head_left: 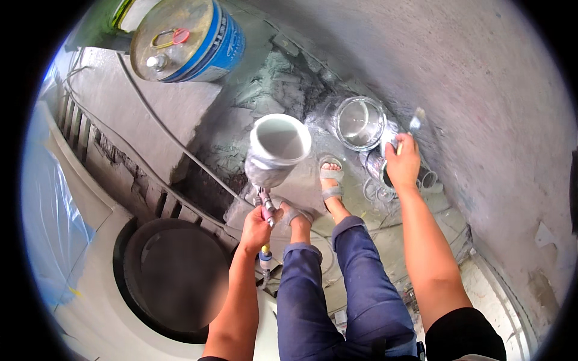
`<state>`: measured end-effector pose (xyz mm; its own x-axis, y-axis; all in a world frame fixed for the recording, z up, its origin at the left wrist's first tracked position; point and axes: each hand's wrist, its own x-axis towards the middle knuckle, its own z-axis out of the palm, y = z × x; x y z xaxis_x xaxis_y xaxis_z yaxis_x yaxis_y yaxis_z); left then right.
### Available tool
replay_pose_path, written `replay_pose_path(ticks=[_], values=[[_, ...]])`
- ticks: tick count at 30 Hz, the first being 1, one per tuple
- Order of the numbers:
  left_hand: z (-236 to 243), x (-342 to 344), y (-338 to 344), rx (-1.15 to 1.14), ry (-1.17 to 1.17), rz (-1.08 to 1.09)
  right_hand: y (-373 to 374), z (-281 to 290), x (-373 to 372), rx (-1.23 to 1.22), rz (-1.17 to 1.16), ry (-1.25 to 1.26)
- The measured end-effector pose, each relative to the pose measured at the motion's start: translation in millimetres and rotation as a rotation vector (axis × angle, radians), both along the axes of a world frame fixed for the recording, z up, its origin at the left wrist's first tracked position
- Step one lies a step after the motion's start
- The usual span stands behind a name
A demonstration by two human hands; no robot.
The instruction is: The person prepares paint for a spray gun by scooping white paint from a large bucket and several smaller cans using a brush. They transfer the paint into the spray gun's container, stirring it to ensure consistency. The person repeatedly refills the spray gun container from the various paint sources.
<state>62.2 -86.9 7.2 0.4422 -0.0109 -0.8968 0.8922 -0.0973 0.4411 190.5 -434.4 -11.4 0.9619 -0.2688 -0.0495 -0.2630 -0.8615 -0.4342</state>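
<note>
My left hand (256, 230) is closed around a spray gun (265, 200). A whitish, open-topped cup (269, 172) sits on the gun, with pale grey inside. Below the hand hangs a blue and yellow hose fitting (265, 257). My right hand (404, 162) grips a paintbrush (416, 120) whose pale bristles point up and away. Just left of that hand stands a clear, round container (360, 123) with greyish liquid in it. Several clear cups (428, 178) lie partly behind my right hand. A whitish thing beside its fingers is too blurred to name.
At the far left stands a blue metal drum (226, 45), a pink and yellow item on its lid. A cream car body with a dark wheel (180, 274) and plastic film (57, 228) is on my left. A hose (171, 144) crosses the floor. A grey wall (500, 132) rises right.
</note>
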Motion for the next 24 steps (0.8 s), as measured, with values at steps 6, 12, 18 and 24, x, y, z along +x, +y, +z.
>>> replay_pose_path(ticks=[6, 12, 18, 24], values=[[18, -19, 36, -0.1, -0.151, 0.261, 61, 21, -23, 0.66, -0.329, 0.108], [34, -20, 57, -0.139, -0.295, 0.497, 173, 54, -44, 1.277, -0.412, 0.248], [63, -6, 89, -0.05, -0.365, 0.59, 258, 66, -72, 1.475, -0.266, 0.42], [81, -10, 119, 0.086, -0.359, 0.713, 300, 74, -74, 1.466, -0.073, 0.547]])
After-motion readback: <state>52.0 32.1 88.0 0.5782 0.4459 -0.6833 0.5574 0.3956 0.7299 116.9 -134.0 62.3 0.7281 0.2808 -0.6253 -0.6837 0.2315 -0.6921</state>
